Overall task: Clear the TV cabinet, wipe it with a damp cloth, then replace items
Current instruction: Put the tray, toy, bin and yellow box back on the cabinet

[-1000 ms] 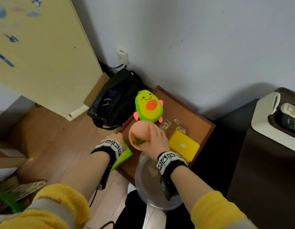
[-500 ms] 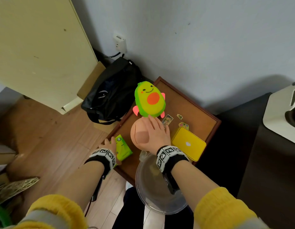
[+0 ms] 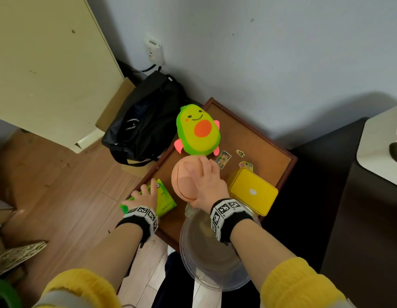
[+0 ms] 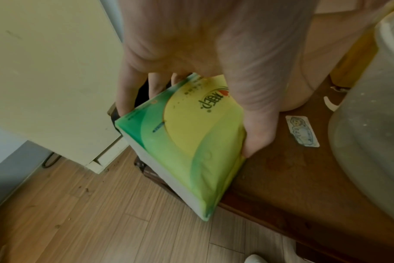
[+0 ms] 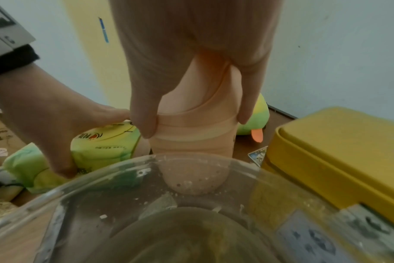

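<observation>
The right hand (image 3: 207,185) grips the peach cup (image 3: 185,181) from above, upright on the worktop (image 3: 260,138), while the left hand (image 3: 146,194) pinches the tissue pack (image 4: 191,142) alongside

Pale grey wall (image 3: 282,52), wood plank floor (image 3: 59,196), cream door (image 3: 44,63), white wall socket (image 3: 154,50)

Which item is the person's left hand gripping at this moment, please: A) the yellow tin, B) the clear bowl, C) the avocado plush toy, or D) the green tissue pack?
D: the left hand has its fingers and thumb curled round the green tissue pack at the cabinet's edge, while the right hand holds the peach cup.
</observation>
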